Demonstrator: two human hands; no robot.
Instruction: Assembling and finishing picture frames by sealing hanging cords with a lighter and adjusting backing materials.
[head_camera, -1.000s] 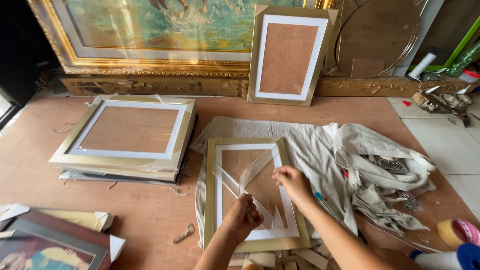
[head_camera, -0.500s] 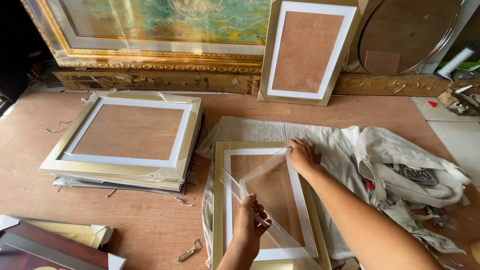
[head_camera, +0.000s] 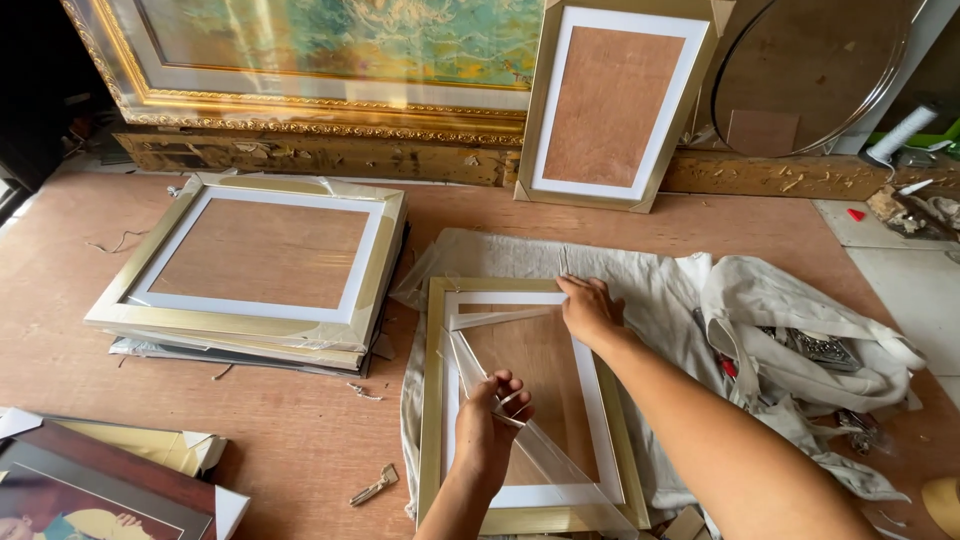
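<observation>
Right hand has slid up to the gold frame's top edge, fingers flat; left hand pinches the clear film mid-frame, bare tabletop open to its left.

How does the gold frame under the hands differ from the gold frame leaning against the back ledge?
The frame under the hands lies flat on a pale cloth; the leaning frame stands tilted against the ledge. Both hands, left and right, touch the flat one; nobody touches the leaning one. Both share gold borders, white mats and brown centres.
</observation>
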